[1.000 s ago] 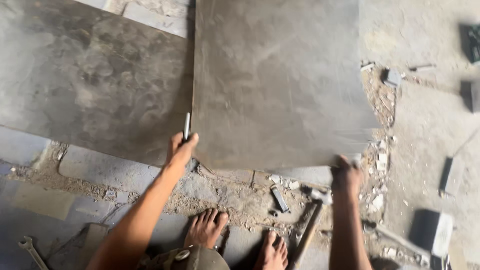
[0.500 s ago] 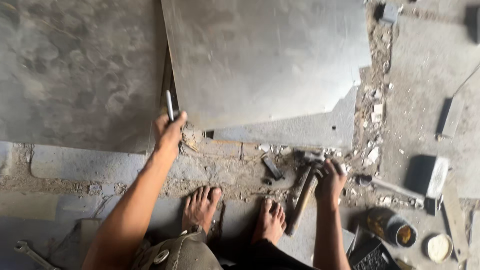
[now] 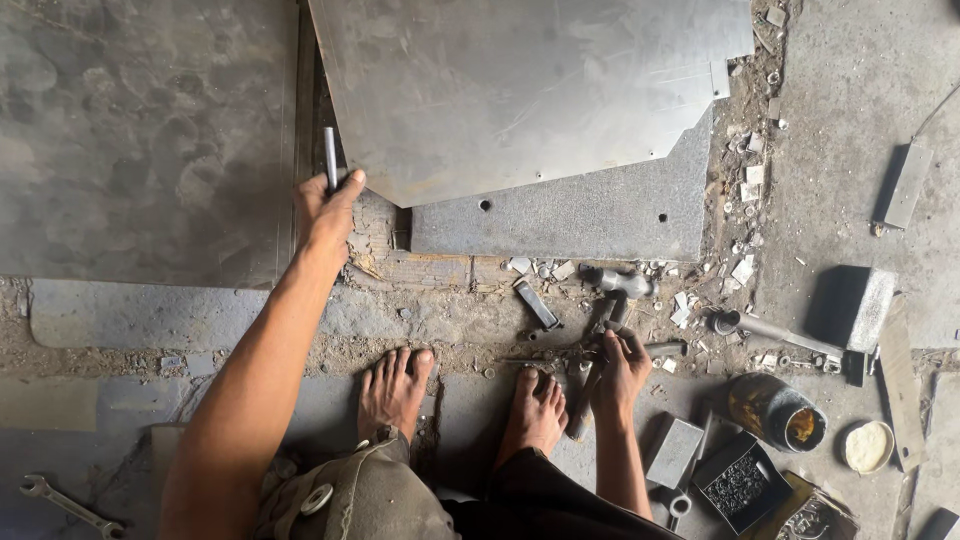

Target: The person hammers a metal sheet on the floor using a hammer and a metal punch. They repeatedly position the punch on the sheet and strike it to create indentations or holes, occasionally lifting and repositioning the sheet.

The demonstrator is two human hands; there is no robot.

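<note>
My left hand (image 3: 328, 205) is closed on a short grey metal rod (image 3: 330, 157), held upright at the left edge of a large cut metal sheet (image 3: 520, 85). The sheet lies over a thick grey plate with two holes (image 3: 580, 215). My right hand (image 3: 620, 365) grips the wooden handle of a hammer (image 3: 605, 320), whose steel head (image 3: 620, 282) rests on the dirty floor just below the plate. My two bare feet (image 3: 395, 385) stand between the hands.
A second big metal sheet (image 3: 140, 130) lies at the left. Scraps and small offcuts (image 3: 740, 270) litter the floor at the right. A tin can (image 3: 780, 412), a lid (image 3: 867, 446), a box of small parts (image 3: 740, 482), metal blocks (image 3: 865, 308) and a spanner (image 3: 65, 503) lie nearby.
My right hand has left the sheet's lower edge, come down to the floor and taken hold of the hammer handle. The left hand keeps the rod at the sheet's edge.
</note>
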